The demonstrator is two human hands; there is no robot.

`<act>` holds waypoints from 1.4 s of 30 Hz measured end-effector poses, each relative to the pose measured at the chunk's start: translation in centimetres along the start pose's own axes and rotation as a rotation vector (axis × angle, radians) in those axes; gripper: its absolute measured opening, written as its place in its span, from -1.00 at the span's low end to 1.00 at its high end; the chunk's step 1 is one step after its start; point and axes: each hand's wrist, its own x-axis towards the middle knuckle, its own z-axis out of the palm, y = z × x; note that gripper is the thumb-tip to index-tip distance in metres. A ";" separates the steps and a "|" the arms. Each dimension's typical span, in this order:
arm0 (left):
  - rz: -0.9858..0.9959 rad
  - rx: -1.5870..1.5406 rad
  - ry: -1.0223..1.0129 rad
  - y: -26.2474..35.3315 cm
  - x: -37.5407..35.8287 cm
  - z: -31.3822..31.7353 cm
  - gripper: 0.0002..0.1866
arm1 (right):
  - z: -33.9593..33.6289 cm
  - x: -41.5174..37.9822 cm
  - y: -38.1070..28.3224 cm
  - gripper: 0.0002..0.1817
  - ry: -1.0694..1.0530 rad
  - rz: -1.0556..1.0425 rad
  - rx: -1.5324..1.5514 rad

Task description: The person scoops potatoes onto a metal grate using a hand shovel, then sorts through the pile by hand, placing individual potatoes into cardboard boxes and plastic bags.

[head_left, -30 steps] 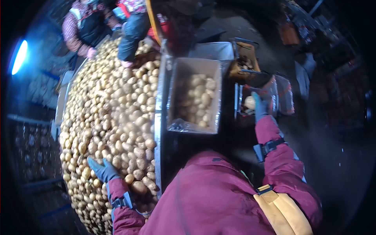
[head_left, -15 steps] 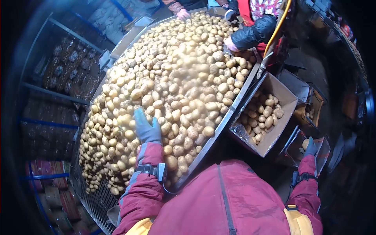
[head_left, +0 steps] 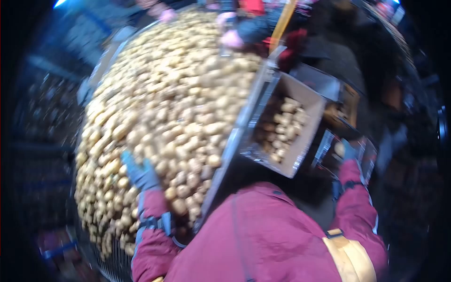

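Note:
A large heap of potatoes [head_left: 174,117] covers a slatted table with a metal edge [head_left: 235,134]. On the near left side of the heap lies my left hand [head_left: 141,174], in a blue-grey glove, thumb apart from the fingers, touching potatoes without gripping one. My right hand [head_left: 349,150], gloved too, holds a single potato [head_left: 339,149] over a plastic-lined box [head_left: 369,157] at the right. Between the hands, against the table edge, stands a cardboard box [head_left: 307,131] lined with plastic and partly filled with potatoes. The view is blurred by motion.
Across the heap, co-workers' pink-gloved hands [head_left: 231,39] are at the potatoes. A yellow pole [head_left: 283,21] rises by the table's corner. Another carton [head_left: 348,105] stands beyond the potato box. Table slats [head_left: 115,263] show at the lower left.
The whole view has swung, so table, boxes and both hands appear further left. My left hand stays on the heap; my right hand still holds the potato.

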 end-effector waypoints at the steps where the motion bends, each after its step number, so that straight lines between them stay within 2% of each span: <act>1: 0.021 0.018 -0.003 1.4 0.1 -0.8 -0.20 | 1.1 -3.4 -1.7 -0.58 -0.018 0.038 0.052; 2: 0.027 -0.028 -0.002 0.5 0.1 -0.3 -0.20 | 2.5 -6.8 -3.3 -0.60 -0.034 0.074 0.080; 4: 0.053 0.038 -0.005 0.9 -0.1 -0.8 -0.20 | 4.0 -8.3 -4.0 -0.46 0.072 0.023 0.023; 5: 0.103 0.064 0.017 -0.5 -0.1 -0.3 -0.20 | 3.8 -7.7 -3.8 -0.39 0.029 -0.007 -0.026; 7: 0.104 0.054 0.028 -0.6 -0.2 -0.1 -0.20 | 3.8 -9.1 -4.9 -0.38 0.013 0.083 -0.074; 10: 0.123 0.044 0.027 0.1 -0.1 -0.5 -0.20 | 2.7 -7.6 -3.2 -0.37 0.006 0.022 -0.075; 13: 0.122 0.022 0.027 0.1 -0.2 -0.6 -0.19 | -2.3 -1.0 0.1 -0.41 -0.013 -0.518 -0.629; 16: 0.098 0.019 0.020 -1.0 -0.1 0.2 -0.20 | -3.0 -1.1 -1.8 -0.51 0.025 -0.675 -0.612; 17: 0.090 0.018 0.013 0.0 0.0 -0.3 -0.19 | -0.9 -1.8 -2.7 -0.54 0.010 -0.730 -0.602; 19: 0.075 0.044 0.009 0.4 -0.2 -0.4 -0.16 | 6.6 -7.0 -5.8 -0.57 -0.179 -0.453 -0.282; 20: 0.056 0.072 0.005 0.2 -0.2 -0.3 -0.14 | 11.0 -10.0 -7.0 -0.58 -0.312 -0.419 -0.221; 21: 0.041 0.089 -0.008 0.1 -0.2 -0.4 -0.13 | 15.5 -12.3 -7.3 -0.61 -0.383 -0.447 -0.196; 24: 0.042 0.089 0.001 0.5 -0.2 -0.7 -0.11 | 27.5 -21.0 -8.7 -0.67 -0.903 -0.445 -0.127; 26: 0.046 0.094 -0.003 0.8 -0.1 -0.9 -0.11 | 34.7 -27.1 -8.1 -0.72 -0.964 -0.437 -0.156; 27: 0.055 0.109 -0.002 0.7 0.0 -0.9 -0.11 | 37.9 -29.3 -7.7 -0.74 -1.000 -0.590 -0.264; 29: 0.020 0.118 -0.020 1.0 0.1 -1.1 -0.12 | 43.3 -32.5 -6.8 -0.70 -1.025 -1.066 -0.509; 30: 0.025 0.117 -0.012 1.0 0.1 -1.1 -0.12 | 46.0 -33.1 -5.7 -0.71 -1.042 -1.306 -0.535; 31: 0.032 0.118 -0.005 1.0 0.1 -1.1 -0.11 | 47.9 -34.7 -5.3 -0.74 -1.078 -1.355 -0.546; 33: 0.020 0.114 -0.008 1.3 0.2 -1.3 -0.11 | 52.0 -36.3 -4.0 -0.74 -1.096 -1.584 -0.578; 36: -0.010 0.141 -0.022 1.4 0.2 -1.4 -0.11 | 55.6 -36.8 -2.6 -0.71 -1.177 -1.776 -1.104; 39: -0.040 0.151 -0.056 1.1 0.4 -1.3 -0.12 | 58.2 -37.3 -3.1 -0.72 -1.185 -1.650 -1.360; 40: -0.026 0.148 -0.046 1.4 0.4 -1.5 -0.11 | 58.1 -36.9 -3.2 -0.73 -1.208 -1.665 -1.199; 42: -0.036 0.142 -0.058 1.3 0.4 -1.5 -0.11 | 57.7 -35.9 -5.6 -0.75 -1.378 -0.886 -0.916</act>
